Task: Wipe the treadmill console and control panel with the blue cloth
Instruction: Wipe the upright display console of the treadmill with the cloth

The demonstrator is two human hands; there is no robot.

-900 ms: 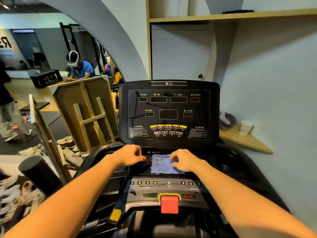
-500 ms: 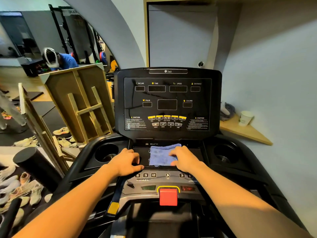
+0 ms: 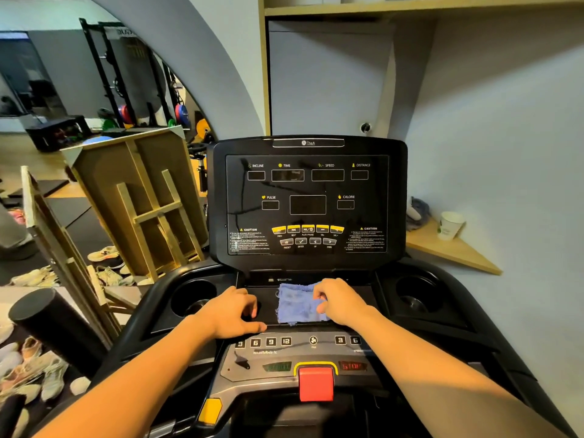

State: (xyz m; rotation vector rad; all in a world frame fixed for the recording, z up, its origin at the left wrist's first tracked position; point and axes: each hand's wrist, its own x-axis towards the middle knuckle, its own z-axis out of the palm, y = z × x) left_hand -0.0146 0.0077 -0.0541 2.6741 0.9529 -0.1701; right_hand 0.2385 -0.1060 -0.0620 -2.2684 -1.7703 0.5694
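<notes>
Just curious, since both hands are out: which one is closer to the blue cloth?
Right. The right hand rests on the rumpled blue cloth; the left hand sits on the black tray beside it, apart.

Both hands forward, left [image 3: 235,311] palm-down, right [image 3: 339,300] fingers curled

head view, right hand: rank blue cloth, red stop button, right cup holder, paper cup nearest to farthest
From the right hand:
1. blue cloth, under the fingertips, on the tray just left of the hand.
2. red stop button, below the hand, towards the person, and right cup holder, to the hand's right: too close to call.
3. paper cup, on the wooden ledge up and to the right.
</notes>
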